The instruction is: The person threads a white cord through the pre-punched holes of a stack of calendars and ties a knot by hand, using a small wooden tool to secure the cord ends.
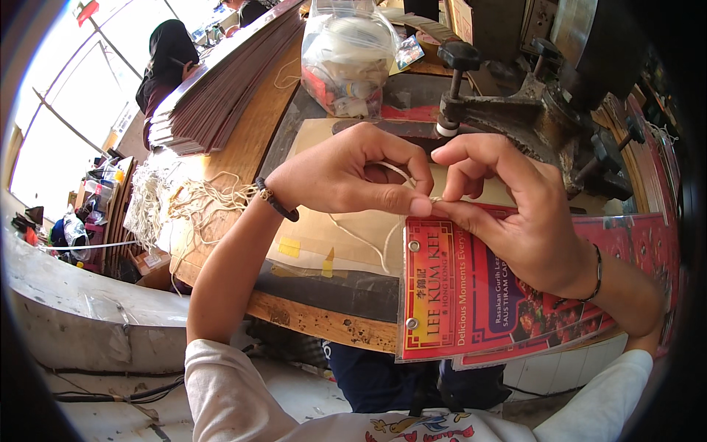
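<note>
Above the workbench, both my hands meet fingertip to fingertip over a thin cream string [385, 258]. My left hand [346, 173] is closed, thumb and forefinger pinching the string, and part of it loops up behind the fingers. Close against it, my right hand [512, 210] pinches the string with thumb and fingers, where a small twist or knot shows between the thumbs. The string's slack hangs below my left hand. Under my right hand and wrist lie glossy red printed sheets [431, 295] in a stack, with metal eyelets along the left edge of the top one.
A heap of loose cream strings [210, 202] lies at the bench's left. Behind it rises a tall stack of sheets [213, 92]. A clear plastic bag [346, 59] stands at the back. A dark metal machine [530, 110] occupies the back right. Another person [168, 62] is far left.
</note>
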### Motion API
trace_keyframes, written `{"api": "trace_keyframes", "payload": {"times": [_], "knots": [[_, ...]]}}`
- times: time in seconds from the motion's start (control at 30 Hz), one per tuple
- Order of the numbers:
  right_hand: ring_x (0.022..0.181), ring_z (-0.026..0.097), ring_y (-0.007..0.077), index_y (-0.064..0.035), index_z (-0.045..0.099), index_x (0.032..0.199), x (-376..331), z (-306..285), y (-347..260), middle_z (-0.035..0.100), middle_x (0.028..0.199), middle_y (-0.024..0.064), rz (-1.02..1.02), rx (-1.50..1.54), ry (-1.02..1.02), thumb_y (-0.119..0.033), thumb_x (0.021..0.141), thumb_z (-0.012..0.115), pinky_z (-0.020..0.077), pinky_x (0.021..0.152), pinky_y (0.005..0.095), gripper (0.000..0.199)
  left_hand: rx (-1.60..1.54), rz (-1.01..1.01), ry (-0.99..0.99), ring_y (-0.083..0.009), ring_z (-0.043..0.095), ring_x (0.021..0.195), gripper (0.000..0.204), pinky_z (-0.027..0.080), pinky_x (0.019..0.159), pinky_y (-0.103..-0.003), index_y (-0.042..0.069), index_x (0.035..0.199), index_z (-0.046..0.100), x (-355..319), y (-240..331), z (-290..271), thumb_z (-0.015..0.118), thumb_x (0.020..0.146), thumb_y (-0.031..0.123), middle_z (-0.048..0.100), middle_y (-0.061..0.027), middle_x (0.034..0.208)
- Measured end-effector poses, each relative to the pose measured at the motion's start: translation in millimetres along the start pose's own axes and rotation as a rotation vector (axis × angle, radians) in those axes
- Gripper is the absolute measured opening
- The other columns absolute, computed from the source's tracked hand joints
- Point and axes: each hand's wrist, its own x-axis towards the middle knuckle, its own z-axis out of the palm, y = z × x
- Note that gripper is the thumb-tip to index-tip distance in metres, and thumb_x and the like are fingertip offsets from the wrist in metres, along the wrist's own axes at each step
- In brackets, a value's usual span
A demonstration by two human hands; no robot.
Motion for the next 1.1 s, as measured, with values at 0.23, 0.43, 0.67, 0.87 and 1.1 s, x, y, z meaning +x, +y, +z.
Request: {"api": "trace_keyframes", "payload": {"times": [0.23,0.43,0.67,0.87,1.1], "knots": [[0.076,0.061,0.0111,-0.0006,0.057,0.115,0.0,-1.2,-1.4,0.062,0.084,0.0066,-0.031,-0.082,0.016,0.0,0.079,0.075,0.0502,0.069,0.0242,0.04,0.114,0.067,0.03,-0.0061,0.056,0.066,0.013,0.043,0.058,-0.021,-0.002,0.085,0.069,1.2,2.8,-1.9,0.07,0.085,0.012,0.065,-0.0028,0.073],[0.078,0.062,0.0169,-0.0019,0.061,0.108,3.9,-2.0,-0.6,0.063,0.091,0.0071,-0.132,-0.204,0.037,-0.002,0.075,0.077,0.0508,0.071,0.0278,0.036,0.067,0.098,0.042,-0.0066,0.054,0.062,0.012,0.04,0.055,-0.022,-0.002,0.085,0.069,1.0,-4.3,-2.4,0.069,0.085,0.01,0.064,-0.0026,0.07],[0.077,0.064,0.0208,0.0001,0.065,0.094,0.9,-1.9,2.2,0.065,0.085,0.0107,-0.094,-0.163,-0.002,-0.002,0.078,0.074,0.0514,0.065,0.0306,0.018,0.065,0.069,0.0,-0.0061,0.051,0.064,0.013,0.038,0.055,-0.022,-0.003,0.084,0.067,-0.2,-1.1,-3.8,0.068,0.085,0.01,0.062,-0.0025,0.074],[0.071,0.061,0.0198,0.0008,0.059,0.084,0.3,-1.3,-2.0,0.06,0.079,0.0097,-0.041,-0.134,-0.036,-0.003,0.084,0.069,0.0488,0.061,0.0295,0.011,0.001,0.058,0.02,-0.0065,0.055,0.068,0.009,0.041,0.057,-0.022,-0.003,0.083,0.068,0.0,0.3,-1.8,0.07,0.083,0.005,0.064,-0.0045,0.076],[0.065,0.053,0.0247,0.0011,0.056,0.084,4.2,3.3,-2.0,0.051,0.073,0.0114,-0.136,-0.163,-0.031,-0.001,0.088,0.059,0.0429,0.057,0.0332,0.005,0.297,0.113,0.17,-0.0081,0.059,0.064,0.009,0.043,0.056,-0.022,-0.002,0.077,0.07,-2.5,4.4,-1.8,0.078,0.075,0.003,0.067,-0.0046,0.071]]}}
